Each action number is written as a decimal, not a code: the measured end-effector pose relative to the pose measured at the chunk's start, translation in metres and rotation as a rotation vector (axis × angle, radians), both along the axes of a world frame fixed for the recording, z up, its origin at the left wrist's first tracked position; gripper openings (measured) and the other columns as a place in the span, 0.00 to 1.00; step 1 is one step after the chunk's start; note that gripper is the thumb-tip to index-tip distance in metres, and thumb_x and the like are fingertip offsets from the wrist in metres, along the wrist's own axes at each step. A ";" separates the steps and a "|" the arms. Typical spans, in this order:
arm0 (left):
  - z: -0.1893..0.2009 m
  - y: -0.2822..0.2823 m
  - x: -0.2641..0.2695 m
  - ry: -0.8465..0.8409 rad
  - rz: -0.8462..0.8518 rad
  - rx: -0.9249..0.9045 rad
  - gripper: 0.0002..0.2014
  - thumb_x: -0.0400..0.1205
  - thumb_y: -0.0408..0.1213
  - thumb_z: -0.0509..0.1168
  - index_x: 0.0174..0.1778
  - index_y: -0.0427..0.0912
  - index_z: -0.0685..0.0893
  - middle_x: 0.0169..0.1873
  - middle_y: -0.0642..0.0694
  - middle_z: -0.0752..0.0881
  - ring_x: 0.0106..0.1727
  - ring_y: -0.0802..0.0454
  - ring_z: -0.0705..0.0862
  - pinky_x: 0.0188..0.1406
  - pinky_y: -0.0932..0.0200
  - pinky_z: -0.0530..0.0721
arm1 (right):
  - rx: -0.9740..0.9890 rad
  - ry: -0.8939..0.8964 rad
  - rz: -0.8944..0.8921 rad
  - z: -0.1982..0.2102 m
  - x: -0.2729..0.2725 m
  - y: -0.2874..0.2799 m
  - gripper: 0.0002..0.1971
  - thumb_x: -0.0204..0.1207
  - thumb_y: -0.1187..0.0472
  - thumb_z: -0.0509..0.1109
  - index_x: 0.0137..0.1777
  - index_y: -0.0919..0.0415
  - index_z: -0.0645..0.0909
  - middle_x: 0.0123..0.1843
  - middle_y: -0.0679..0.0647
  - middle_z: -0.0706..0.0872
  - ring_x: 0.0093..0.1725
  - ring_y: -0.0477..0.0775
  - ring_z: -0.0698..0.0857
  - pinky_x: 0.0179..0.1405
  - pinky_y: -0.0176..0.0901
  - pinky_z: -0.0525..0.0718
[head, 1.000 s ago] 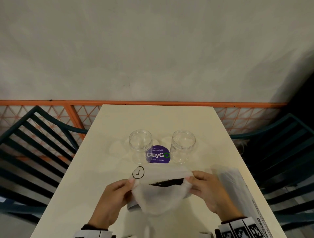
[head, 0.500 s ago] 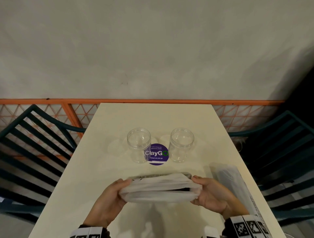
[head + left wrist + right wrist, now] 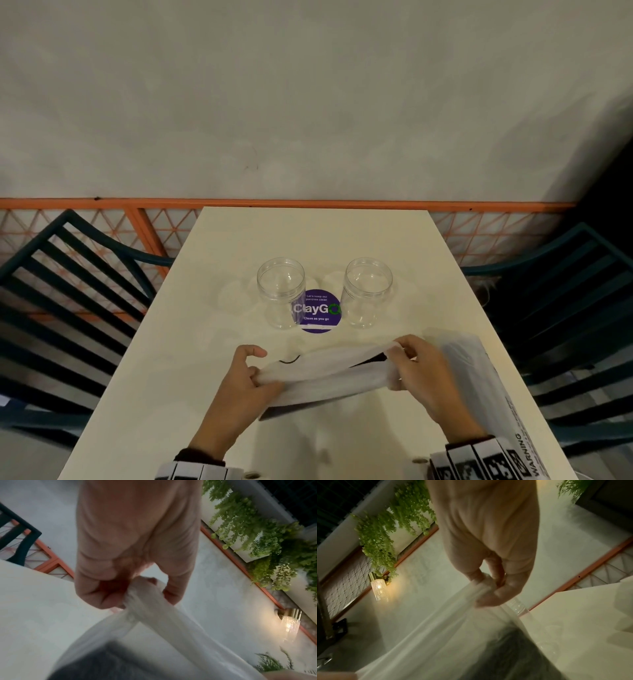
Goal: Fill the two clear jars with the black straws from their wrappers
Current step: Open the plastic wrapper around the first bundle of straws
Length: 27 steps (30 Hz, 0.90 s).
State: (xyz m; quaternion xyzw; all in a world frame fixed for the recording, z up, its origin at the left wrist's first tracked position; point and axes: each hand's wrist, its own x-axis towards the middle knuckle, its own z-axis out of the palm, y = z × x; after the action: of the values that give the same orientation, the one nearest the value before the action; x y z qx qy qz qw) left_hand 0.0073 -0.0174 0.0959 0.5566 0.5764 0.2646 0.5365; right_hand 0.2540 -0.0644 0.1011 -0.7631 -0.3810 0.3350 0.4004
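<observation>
L hand (image 3: 245,380) & R hand (image 3: 416,368) grip wrapper (image 3: 329,375) ends; straws inside mostly hidden, blurred.

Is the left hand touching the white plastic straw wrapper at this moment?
Touching. In the left wrist view the left hand has its fingers curled round the bunched end of the white plastic straw wrapper, gripping it.

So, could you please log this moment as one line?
left hand: grips wrapper end | right hand: grips other end | jars: empty, upright | straws: not yet out
</observation>
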 end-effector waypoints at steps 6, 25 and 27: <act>-0.004 0.008 -0.004 0.210 0.228 0.114 0.08 0.76 0.33 0.64 0.48 0.39 0.74 0.42 0.40 0.78 0.41 0.46 0.77 0.39 0.54 0.71 | -0.086 -0.209 0.186 0.003 -0.002 -0.007 0.15 0.84 0.56 0.57 0.34 0.51 0.70 0.32 0.46 0.76 0.33 0.41 0.74 0.29 0.29 0.68; -0.015 0.002 -0.009 0.141 0.228 0.185 0.09 0.74 0.24 0.62 0.44 0.38 0.69 0.32 0.38 0.85 0.29 0.46 0.77 0.27 0.59 0.74 | -0.205 1.078 -0.019 -0.018 0.014 -0.005 0.13 0.61 0.73 0.63 0.27 0.56 0.65 0.33 0.58 0.77 0.29 0.55 0.72 0.34 0.46 0.71; -0.014 0.001 -0.012 0.082 0.218 0.104 0.09 0.74 0.23 0.61 0.44 0.39 0.71 0.31 0.39 0.85 0.31 0.46 0.77 0.30 0.58 0.73 | -0.226 1.097 -0.046 -0.024 0.013 -0.007 0.10 0.65 0.73 0.56 0.31 0.57 0.68 0.37 0.58 0.75 0.34 0.56 0.71 0.34 0.45 0.68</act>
State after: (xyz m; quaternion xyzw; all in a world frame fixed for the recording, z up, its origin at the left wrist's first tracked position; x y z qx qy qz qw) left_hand -0.0044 -0.0160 0.0823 0.5281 0.6405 0.3281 0.4508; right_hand 0.2670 -0.0712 0.0769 -0.5231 -0.0617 0.7129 0.4630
